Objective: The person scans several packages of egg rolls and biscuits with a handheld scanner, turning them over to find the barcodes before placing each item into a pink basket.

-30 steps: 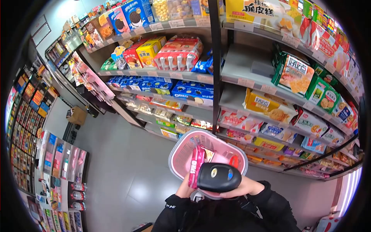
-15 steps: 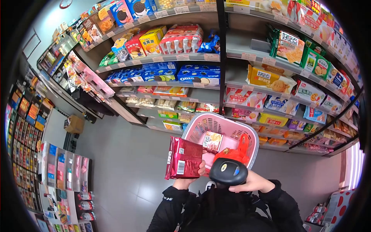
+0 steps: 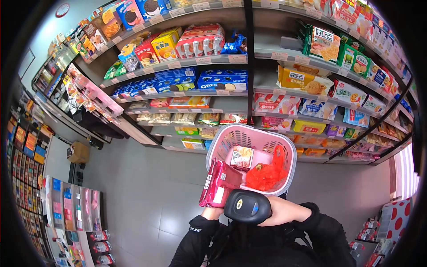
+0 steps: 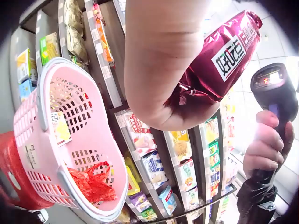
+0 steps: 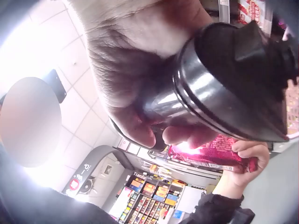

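Observation:
My left hand (image 4: 161,70) grips a shiny maroon snack pack (image 3: 220,184) with white lettering, held over the near left rim of the pink basket (image 3: 222,144). A white label shows on the pack's face in the head view. In my right hand (image 3: 287,211) is a black handheld barcode scanner (image 3: 247,207), its fingers wrapped round the handle. The scanner's head overlaps the pack's lower right corner in the head view. In the left wrist view the scanner's window faces the pack. Inside the basket lie a small patterned snack pack (image 3: 242,157) and a red plastic bag (image 3: 267,175).
Shelves (image 3: 213,61) of biscuits and boxed snacks curve across the front and right. A low display stand (image 3: 73,202) is at the left, with bottles (image 3: 102,247) beside it. Grey tiled floor (image 3: 147,182) lies between, and a cardboard box (image 3: 78,152) stands farther back.
The maroon pack turned from edge-on to show its labelled face, then shifted right. The scanner moved left toward it, and more of the red bag in the basket shows.

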The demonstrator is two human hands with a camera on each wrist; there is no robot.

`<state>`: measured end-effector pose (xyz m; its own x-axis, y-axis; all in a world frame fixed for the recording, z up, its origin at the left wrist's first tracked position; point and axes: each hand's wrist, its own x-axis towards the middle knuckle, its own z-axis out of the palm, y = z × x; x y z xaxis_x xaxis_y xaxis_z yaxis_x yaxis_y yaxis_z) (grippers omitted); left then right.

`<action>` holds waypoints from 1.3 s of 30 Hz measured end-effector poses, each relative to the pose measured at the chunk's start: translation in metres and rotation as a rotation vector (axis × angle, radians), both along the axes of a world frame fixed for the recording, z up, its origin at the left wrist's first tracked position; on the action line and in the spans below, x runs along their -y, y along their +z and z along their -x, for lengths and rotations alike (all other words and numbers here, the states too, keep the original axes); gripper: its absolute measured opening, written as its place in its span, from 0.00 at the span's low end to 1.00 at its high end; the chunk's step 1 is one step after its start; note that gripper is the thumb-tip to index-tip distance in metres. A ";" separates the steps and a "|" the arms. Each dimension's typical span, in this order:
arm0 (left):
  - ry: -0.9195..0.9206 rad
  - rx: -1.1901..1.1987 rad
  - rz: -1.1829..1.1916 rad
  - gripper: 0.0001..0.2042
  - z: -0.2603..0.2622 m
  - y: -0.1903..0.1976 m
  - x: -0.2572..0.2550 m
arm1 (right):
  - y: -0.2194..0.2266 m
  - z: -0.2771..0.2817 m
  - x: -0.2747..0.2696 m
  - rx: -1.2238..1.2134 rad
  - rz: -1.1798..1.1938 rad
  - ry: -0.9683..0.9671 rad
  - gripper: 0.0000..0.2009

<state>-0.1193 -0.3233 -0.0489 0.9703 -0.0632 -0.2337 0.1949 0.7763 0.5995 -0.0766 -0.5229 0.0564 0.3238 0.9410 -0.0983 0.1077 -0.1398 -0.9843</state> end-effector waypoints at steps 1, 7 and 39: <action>-0.008 0.006 -0.016 0.20 -0.009 0.002 -0.001 | -0.002 0.001 0.000 0.003 -0.006 -0.008 0.20; -0.058 0.057 -0.102 0.20 -0.011 -0.002 -0.001 | -0.002 0.009 0.001 -0.004 0.005 -0.039 0.20; -0.181 0.311 -0.564 0.18 -0.051 -0.039 0.020 | 0.002 -0.034 0.024 -0.055 0.088 -0.040 0.22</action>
<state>-0.0684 -0.3429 -0.0880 0.9834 -0.1813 0.0105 0.0449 0.2984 0.9534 -0.0424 -0.5471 0.0581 0.3529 0.9144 -0.1982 0.0465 -0.2287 -0.9724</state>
